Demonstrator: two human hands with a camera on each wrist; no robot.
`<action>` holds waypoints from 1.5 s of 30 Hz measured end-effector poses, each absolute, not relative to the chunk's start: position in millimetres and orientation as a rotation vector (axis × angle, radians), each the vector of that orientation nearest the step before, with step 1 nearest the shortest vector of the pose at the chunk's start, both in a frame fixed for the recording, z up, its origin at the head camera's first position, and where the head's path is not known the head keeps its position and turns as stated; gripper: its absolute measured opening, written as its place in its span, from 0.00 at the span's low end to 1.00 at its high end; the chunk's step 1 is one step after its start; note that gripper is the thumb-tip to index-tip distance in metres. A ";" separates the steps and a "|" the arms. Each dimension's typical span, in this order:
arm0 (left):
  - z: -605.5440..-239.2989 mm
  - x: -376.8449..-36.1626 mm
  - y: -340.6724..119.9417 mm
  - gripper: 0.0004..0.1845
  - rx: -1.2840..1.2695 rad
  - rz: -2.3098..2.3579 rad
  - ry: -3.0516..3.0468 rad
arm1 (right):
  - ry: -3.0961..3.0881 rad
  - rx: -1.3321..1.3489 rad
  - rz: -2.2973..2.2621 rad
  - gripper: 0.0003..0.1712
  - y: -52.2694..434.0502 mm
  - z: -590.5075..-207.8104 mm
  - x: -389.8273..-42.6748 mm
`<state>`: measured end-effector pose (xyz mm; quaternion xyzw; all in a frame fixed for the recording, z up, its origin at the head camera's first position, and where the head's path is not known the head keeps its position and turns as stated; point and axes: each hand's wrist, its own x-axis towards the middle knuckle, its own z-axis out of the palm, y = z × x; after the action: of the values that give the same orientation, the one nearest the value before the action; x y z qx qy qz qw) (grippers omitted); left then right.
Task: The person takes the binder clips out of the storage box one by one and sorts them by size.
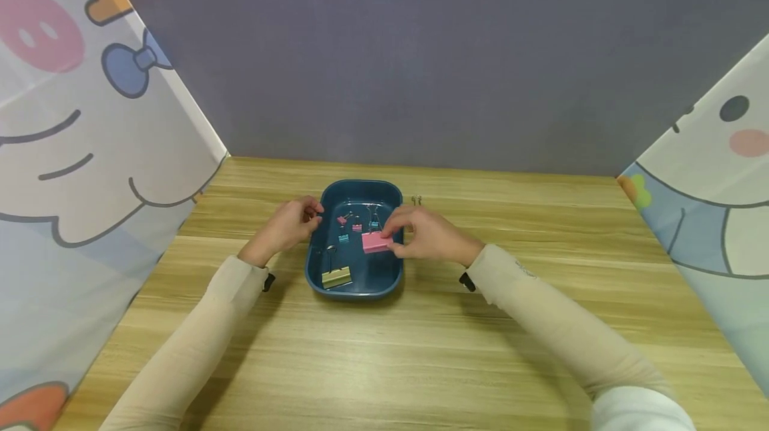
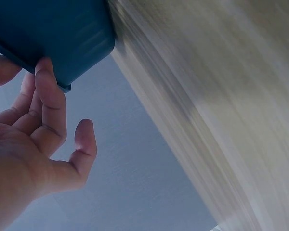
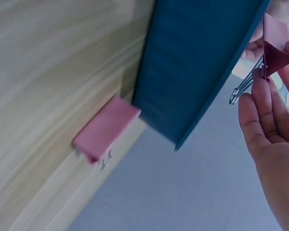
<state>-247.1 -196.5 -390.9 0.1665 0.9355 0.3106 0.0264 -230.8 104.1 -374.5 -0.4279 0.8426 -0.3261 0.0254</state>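
A dark blue tray [image 1: 393, 271] sits mid-table on the wooden top. My right hand [image 1: 392, 234] reaches over its right rim and pinches a large pink binder clip [image 1: 374, 242] just above the tray floor. In the right wrist view the same pink clip [image 3: 275, 43] shows between my fingertips [image 3: 260, 82], past the tray's outer wall [image 3: 197, 72]. My left hand [image 1: 312, 215] hovers at the left rim with fingers relaxed and holds nothing. In the left wrist view one fingertip [image 2: 44, 67] touches the tray's outer wall [image 2: 62, 29].
Inside the tray lie a gold binder clip [image 1: 336, 276] and several small teal and pink clips [image 1: 344, 237]. Another pink clip [image 3: 106, 129] lies on the table behind the tray, its wire handles [image 1: 416, 200] showing. Cartoon-printed screens stand left and right, a grey wall behind.
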 end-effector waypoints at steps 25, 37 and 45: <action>-391.7 -249.1 -194.9 0.09 0.494 0.961 2.890 | 2.798 -1.289 -1.102 0.10 184.2 -376.4 -254.9; -391.3 -247.8 -195.5 0.09 0.502 0.951 2.894 | 2.812 -1.014 -1.045 0.10 219.3 -394.4 -273.0; -392.7 -247.8 -195.8 0.09 0.504 0.964 2.897 | 2.761 -0.862 -1.041 0.10 230.2 -403.2 -281.8</action>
<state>-247.8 -195.8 -392.7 0.1628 0.9359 0.3115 0.0236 -281.8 230.2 -403.2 -0.2803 0.8976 -0.3385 0.0336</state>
